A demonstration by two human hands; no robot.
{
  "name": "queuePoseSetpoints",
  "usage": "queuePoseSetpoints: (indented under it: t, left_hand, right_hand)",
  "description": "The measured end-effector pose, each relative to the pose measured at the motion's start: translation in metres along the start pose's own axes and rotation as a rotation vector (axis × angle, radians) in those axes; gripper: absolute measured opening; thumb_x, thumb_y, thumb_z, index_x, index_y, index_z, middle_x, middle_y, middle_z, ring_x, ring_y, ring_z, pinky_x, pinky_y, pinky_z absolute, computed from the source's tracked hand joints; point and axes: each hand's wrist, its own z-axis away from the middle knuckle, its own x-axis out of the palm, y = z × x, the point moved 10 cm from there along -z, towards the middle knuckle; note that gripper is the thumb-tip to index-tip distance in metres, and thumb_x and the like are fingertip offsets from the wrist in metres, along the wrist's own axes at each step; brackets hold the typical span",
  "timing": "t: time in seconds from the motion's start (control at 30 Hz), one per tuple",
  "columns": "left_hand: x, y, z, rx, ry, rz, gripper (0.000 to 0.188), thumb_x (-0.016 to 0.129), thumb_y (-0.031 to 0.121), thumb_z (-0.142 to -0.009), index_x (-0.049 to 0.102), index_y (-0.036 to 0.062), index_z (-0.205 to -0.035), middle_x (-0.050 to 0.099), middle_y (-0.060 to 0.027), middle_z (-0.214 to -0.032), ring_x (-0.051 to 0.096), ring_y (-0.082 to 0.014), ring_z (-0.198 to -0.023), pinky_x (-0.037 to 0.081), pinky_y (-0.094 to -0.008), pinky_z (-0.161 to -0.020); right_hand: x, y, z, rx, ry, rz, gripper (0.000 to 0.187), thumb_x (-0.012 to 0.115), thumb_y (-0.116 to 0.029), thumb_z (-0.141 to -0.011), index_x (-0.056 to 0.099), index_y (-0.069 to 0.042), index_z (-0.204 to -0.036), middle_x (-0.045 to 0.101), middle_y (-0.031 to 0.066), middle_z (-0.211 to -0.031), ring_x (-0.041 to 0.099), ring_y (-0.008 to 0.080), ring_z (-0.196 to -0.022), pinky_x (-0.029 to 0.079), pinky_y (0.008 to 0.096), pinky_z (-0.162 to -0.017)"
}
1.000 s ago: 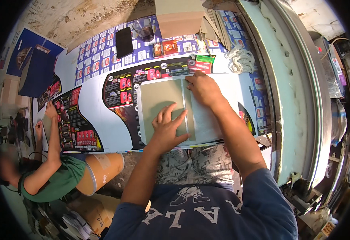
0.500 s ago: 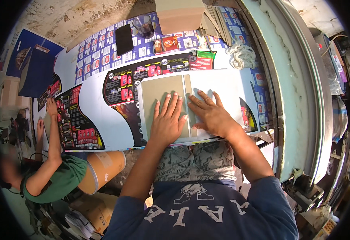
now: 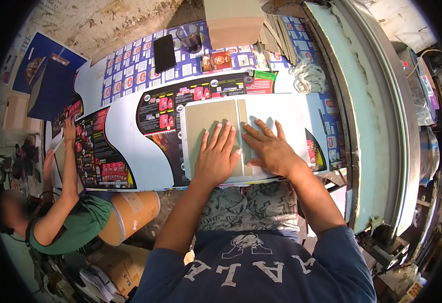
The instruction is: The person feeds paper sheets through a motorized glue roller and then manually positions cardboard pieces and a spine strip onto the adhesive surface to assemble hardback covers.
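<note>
Two bare hands over flat board work, head view. The left grip is open, palm down, its fingers lying flat on the wide greyboard panel, which extends beyond its fingertips and out to its left. The left thumb points toward the panel's right edge. The right grip is likewise open, with fingers spread; its fingertips and thumb reach the narrow greyboard strip, while the palm rests over the white sheet. Neither grip is closed around anything. Panel and strip lie side by side between and ahead of the two grips, a slim white gap separating them, and both rest on the white sheet.

The step in hand appears to be pressing the boards flat against the sheet with their spacing preserved. The next move would call for even, downward pressure along the strip, without sliding it toward the panel.

Beneath the work, black-and-white printed sheets extend to the left of the left grip. Beyond the right grip's fingertips lie a green object, too small to identify, and, farther right, a crumpled bundle of white cloth or cord.
</note>
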Motion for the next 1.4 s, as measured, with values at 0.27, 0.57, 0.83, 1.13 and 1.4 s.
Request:
queuePoseSetpoints:
  t: [0.27, 0.57, 0.83, 1.13, 1.4]
  left_hand:
    - [-0.0047, 0.0051, 0.003, 0.098, 0.024, 0.009, 0.07, 0.061, 0.051, -0.094, 0.048, 0.0148, -0.153, 0.028, -0.0173, -0.166, 0.024, -0.0366, -0.154, 0.016, -0.0613, -0.122]
    - [-0.0032, 0.0017, 0.0019, 0.097, -0.09, 0.109, 0.08, 0.067, 0.059, -0.087, 0.049, 0.015, -0.151, 0.02, -0.0202, -0.168, 0.015, -0.0402, -0.156, 0.009, -0.0634, -0.121]
    - [-0.0024, 0.001, 0.0024, 0.094, -0.107, 0.099, 0.079, 0.066, 0.059, -0.087, 0.049, 0.017, -0.151, 0.021, -0.019, -0.168, 0.015, -0.0383, -0.156, 0.01, -0.0644, -0.121]
    - [-0.0016, 0.0021, 0.0029, 0.112, -0.098, 0.074, 0.078, 0.065, 0.06, -0.088, 0.05, 0.0166, -0.151, 0.021, -0.0175, -0.168, 0.014, -0.0375, -0.156, 0.009, -0.0648, -0.121]
    - [-0.0003, 0.0043, 0.0015, 0.113, -0.141, 0.058, 0.08, 0.064, 0.06, -0.089, 0.048, 0.0142, -0.152, 0.02, -0.0192, -0.168, 0.013, -0.0394, -0.156, 0.008, -0.0649, -0.121]
  right_hand:
    - [-0.001, 0.0022, 0.0012, 0.005, 0.024, 0.007, 0.078, 0.075, -0.039, -0.086, 0.045, -0.013, -0.153, 0.033, 0.0048, -0.166, 0.021, 0.0295, -0.156, 0.014, 0.0661, -0.122]
    - [-0.0004, 0.0034, 0.003, 0.006, 0.065, 0.002, 0.082, 0.076, -0.042, -0.082, 0.046, -0.012, -0.152, 0.036, 0.0053, -0.164, 0.024, 0.0305, -0.155, 0.014, 0.0679, -0.121]
    - [-0.0043, 0.0043, -0.0004, 0.026, 0.065, -0.005, 0.08, 0.079, -0.04, -0.08, 0.049, -0.012, -0.149, 0.036, 0.0026, -0.164, 0.024, 0.0309, -0.155, 0.015, 0.069, -0.121]
    - [-0.0064, 0.0033, -0.0008, 0.037, 0.041, -0.003, 0.084, 0.079, -0.042, -0.078, 0.047, -0.013, -0.15, 0.036, 0.0026, -0.164, 0.023, 0.0304, -0.155, 0.015, 0.07, -0.12]
    - [-0.0058, 0.004, -0.0026, 0.051, -0.005, 0.023, 0.084, 0.078, -0.043, -0.08, 0.047, -0.012, -0.151, 0.036, 0.0032, -0.164, 0.022, 0.0287, -0.155, 0.015, 0.0693, -0.121]
